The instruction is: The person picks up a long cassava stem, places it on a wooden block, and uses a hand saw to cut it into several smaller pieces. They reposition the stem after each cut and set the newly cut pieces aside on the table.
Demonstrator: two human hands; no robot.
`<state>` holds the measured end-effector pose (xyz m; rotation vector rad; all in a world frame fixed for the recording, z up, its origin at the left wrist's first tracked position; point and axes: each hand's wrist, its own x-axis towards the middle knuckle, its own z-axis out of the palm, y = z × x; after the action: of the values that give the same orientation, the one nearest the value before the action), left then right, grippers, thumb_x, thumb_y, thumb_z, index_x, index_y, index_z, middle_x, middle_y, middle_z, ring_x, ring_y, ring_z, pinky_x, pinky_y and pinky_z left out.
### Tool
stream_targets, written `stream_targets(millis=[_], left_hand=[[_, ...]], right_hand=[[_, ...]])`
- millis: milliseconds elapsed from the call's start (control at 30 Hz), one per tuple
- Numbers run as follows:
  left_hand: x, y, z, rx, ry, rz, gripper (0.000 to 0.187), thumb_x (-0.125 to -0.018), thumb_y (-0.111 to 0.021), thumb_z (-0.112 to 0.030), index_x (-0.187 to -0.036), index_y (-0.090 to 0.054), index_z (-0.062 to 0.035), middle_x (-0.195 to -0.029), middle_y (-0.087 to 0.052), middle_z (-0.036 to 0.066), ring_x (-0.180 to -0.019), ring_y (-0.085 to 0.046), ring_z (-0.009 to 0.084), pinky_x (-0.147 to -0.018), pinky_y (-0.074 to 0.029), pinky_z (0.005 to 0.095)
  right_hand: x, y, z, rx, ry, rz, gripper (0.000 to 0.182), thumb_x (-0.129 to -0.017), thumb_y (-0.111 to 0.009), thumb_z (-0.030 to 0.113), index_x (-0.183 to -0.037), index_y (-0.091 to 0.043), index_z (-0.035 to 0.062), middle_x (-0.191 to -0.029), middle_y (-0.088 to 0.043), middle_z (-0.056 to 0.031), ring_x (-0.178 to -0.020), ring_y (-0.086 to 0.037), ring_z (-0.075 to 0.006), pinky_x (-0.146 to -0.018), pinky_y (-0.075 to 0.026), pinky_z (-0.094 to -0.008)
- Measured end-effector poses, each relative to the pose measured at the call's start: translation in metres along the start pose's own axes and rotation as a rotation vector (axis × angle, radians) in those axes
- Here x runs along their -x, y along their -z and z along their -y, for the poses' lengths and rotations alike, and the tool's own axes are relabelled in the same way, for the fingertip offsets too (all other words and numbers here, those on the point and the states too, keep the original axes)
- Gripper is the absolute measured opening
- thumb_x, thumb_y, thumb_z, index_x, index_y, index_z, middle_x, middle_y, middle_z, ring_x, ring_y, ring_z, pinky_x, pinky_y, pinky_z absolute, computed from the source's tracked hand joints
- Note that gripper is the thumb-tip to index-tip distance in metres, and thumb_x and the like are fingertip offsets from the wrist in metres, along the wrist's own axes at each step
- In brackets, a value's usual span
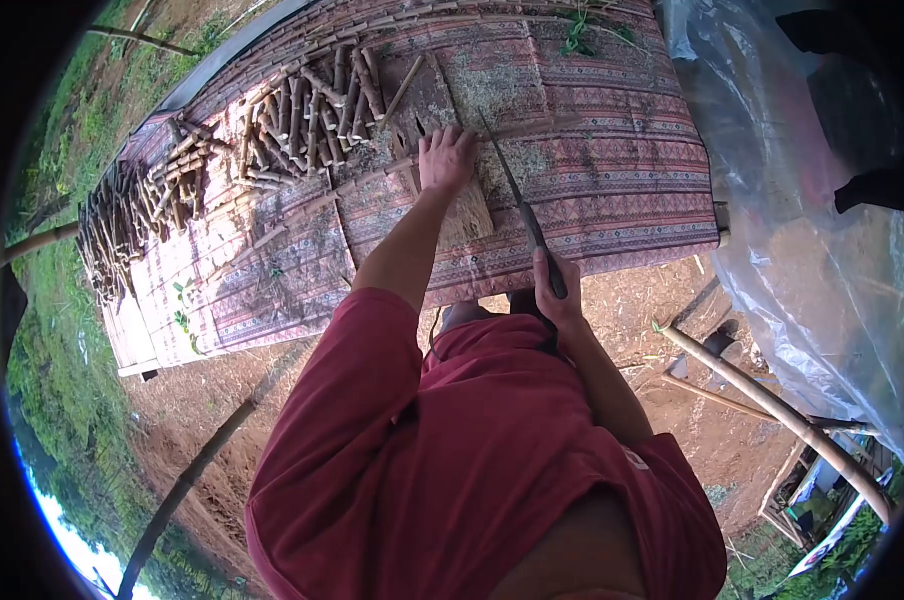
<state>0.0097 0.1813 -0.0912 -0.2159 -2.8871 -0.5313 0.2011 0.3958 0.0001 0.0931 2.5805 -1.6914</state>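
My right hand is wrapped round the dark handle of a handsaw, its narrow blade pointing up and away beside my left hand. Pressed down over a long thin stem, my left hand holds it against a wooden block. The stem runs on to the right past the saw blade. Just left and beyond my left hand lies a pile of short cut stem pieces. Sawdust is scattered around the block.
A patterned red cloth covers the table. More cut pieces are stacked at its left end, and long uncut stems lie along the far edge. Clear plastic sheeting hangs at right. Poles stand near me.
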Motion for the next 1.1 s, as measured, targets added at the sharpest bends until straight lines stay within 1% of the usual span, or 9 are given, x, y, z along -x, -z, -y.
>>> stream_targets(millis=[167,267,300,500,600,667,800,967,1100], left_hand=[[-0.002,-0.003,0.0,-0.006,0.019,-0.025,0.033,-0.099,-0.058,-0.04,-0.123,-0.069,-0.0214,-0.12,-0.064,0.001,-0.114,-0.057,0.0228,-0.097,-0.039,0.0428],[-0.004,-0.004,0.001,0.011,0.027,-0.03,0.033,-0.098,-0.059,-0.039,-0.123,-0.069,-0.0206,-0.121,-0.064,0.0,-0.116,-0.057,0.0225,-0.097,-0.039,0.0427],[-0.002,-0.002,0.001,0.017,0.019,-0.025,0.032,-0.098,-0.059,-0.039,-0.123,-0.069,-0.0206,-0.121,-0.064,0.0,-0.116,-0.057,0.0224,-0.097,-0.039,0.0427],[-0.003,-0.004,0.006,-0.002,-0.038,-0.035,0.033,-0.099,-0.059,-0.04,-0.123,-0.07,-0.0206,-0.12,-0.065,-0.001,-0.115,-0.056,0.0223,-0.099,-0.038,0.042],[-0.001,-0.001,0.009,-0.022,-0.089,-0.013,0.034,-0.099,-0.058,-0.041,-0.124,-0.069,-0.0206,-0.121,-0.064,0.0,-0.114,-0.056,0.0229,-0.099,-0.038,0.042],[0.004,-0.002,0.005,-0.037,-0.112,0.004,0.035,-0.099,-0.057,-0.041,-0.125,-0.069,-0.0208,-0.121,-0.064,0.0,-0.114,-0.056,0.0234,-0.099,-0.038,0.0422],[-0.001,0.005,0.002,-0.023,-0.046,-0.01,0.034,-0.1,-0.057,-0.041,-0.124,-0.069,-0.0209,-0.122,-0.064,0.0,-0.115,-0.056,0.0239,-0.099,-0.038,0.0427],[-0.001,0.002,0.0,-0.021,0.016,-0.026,0.033,-0.099,-0.057,-0.04,-0.123,-0.07,-0.0203,-0.122,-0.065,0.0,-0.115,-0.056,0.024,-0.097,-0.038,0.0429],[-0.001,0.005,0.002,-0.033,-0.035,-0.001,0.033,-0.098,-0.058,-0.04,-0.123,-0.069,-0.0206,-0.121,-0.064,0.0,-0.114,-0.056,0.0233,-0.097,-0.038,0.043]], right_hand=[[-0.029,-0.012,-0.011,0.094,0.047,-0.007,0.042,-0.104,-0.058,0.027,-0.072,-0.056,0.001,-0.052,-0.048,-0.0082,-0.046,-0.046,-0.0136,-0.046,-0.034,-0.0372],[-0.04,0.001,-0.001,0.014,-0.004,0.049,0.042,-0.104,-0.059,0.027,-0.071,-0.055,0.0014,-0.052,-0.046,-0.0057,-0.049,-0.043,-0.0104,-0.047,-0.034,-0.0353],[-0.04,0.009,0.01,-0.013,-0.083,0.061,0.042,-0.105,-0.058,0.027,-0.071,-0.055,0.0012,-0.053,-0.045,-0.0028,-0.052,-0.041,-0.0073,-0.047,-0.033,-0.0334],[0.007,0.031,0.0,-0.1,-0.118,0.059,0.042,-0.106,-0.056,0.025,-0.072,-0.057,-0.0002,-0.055,-0.047,-0.0005,-0.054,-0.043,-0.0064,-0.048,-0.034,-0.0325],[0.007,0.025,0.005,-0.128,-0.085,0.044,0.043,-0.106,-0.056,0.026,-0.071,-0.056,0.0003,-0.054,-0.046,-0.0017,-0.053,-0.042,-0.0069,-0.047,-0.033,-0.0332],[-0.017,0.009,-0.014,-0.067,-0.068,0.051,0.044,-0.106,-0.056,0.027,-0.07,-0.055,0.0008,-0.054,-0.045,-0.0025,-0.052,-0.042,-0.0074,-0.047,-0.033,-0.0336],[-0.054,-0.013,-0.022,-0.022,0.02,0.054,0.044,-0.106,-0.056,0.027,-0.07,-0.054,0.0014,-0.052,-0.044,-0.0036,-0.05,-0.042,-0.0079,-0.047,-0.032,-0.0341],[0.011,0.008,-0.03,-0.088,0.006,0.041,0.043,-0.105,-0.057,0.026,-0.07,-0.055,0.0012,-0.051,-0.044,-0.004,-0.049,-0.041,-0.0073,-0.046,-0.031,-0.0341],[0.016,0.013,-0.022,-0.184,-0.055,0.047,0.042,-0.104,-0.058,0.025,-0.071,-0.057,0.0005,-0.05,-0.044,-0.0057,-0.048,-0.041,-0.0071,-0.045,-0.031,-0.0347]])
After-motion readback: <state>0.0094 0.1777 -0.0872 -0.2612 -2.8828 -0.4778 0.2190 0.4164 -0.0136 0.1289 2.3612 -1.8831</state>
